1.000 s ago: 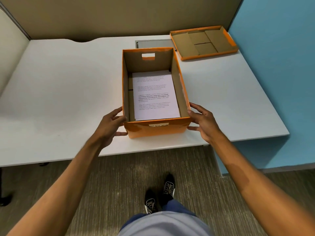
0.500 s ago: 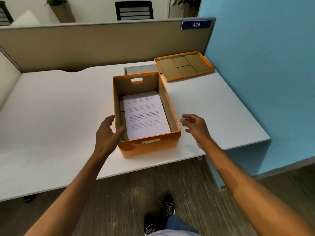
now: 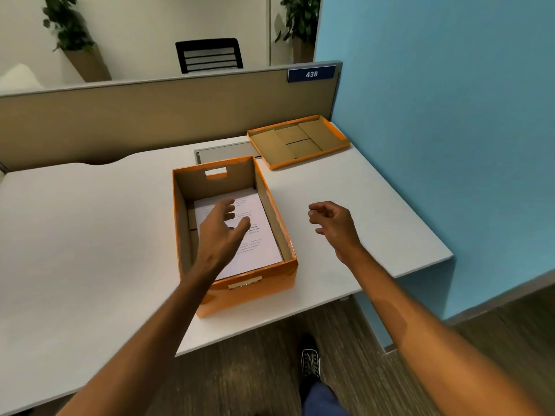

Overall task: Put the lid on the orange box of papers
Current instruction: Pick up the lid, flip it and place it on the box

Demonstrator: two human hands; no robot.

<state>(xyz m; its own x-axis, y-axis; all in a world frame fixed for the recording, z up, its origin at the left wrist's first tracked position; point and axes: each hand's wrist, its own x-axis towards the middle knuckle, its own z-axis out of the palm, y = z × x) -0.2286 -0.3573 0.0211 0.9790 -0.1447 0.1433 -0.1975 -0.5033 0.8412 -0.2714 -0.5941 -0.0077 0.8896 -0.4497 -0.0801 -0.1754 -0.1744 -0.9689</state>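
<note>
Standing open on the smooth white desk [image 3: 90,235], the rectangular orange box [image 3: 255,288] of brown-lined cardboard holds a flat stack of printed papers [image 3: 261,235]. Its shallow lid [image 3: 298,141] lies upside down at the far right corner, well apart. The left hand [image 3: 222,229] hovers over the box, fingers spread, empty; the right hand [image 3: 333,223] hangs beside it, loosely curled, empty.

Blue sign [image 3: 311,74] on partition [image 3: 150,121]: "438".
</note>
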